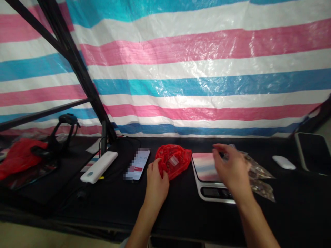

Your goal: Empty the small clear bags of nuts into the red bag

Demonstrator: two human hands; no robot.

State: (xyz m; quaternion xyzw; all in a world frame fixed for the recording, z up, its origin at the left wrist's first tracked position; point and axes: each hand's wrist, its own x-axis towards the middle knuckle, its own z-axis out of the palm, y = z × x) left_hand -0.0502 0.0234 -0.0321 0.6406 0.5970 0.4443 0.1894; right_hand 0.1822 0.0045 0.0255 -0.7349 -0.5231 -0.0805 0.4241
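My left hand (156, 179) rests on the black table with its fingers pinched on the near edge of a red plastic bag (173, 159). A small clear packet shows inside that bag. My right hand (229, 168) hovers over a kitchen scale (207, 179), fingers curled around a clear plastic bag (254, 168). More clear bags (262, 189) lie to the right of the scale.
A phone (138, 164) lies left of the red bag, then a white power bank (99, 166). A barcode scanner on a stand (63, 132) and a red bag (19, 155) are at far left. A white mouse (283, 162) and a dark tablet (312, 151) lie at right. A striped tarp (196, 79) hangs behind.
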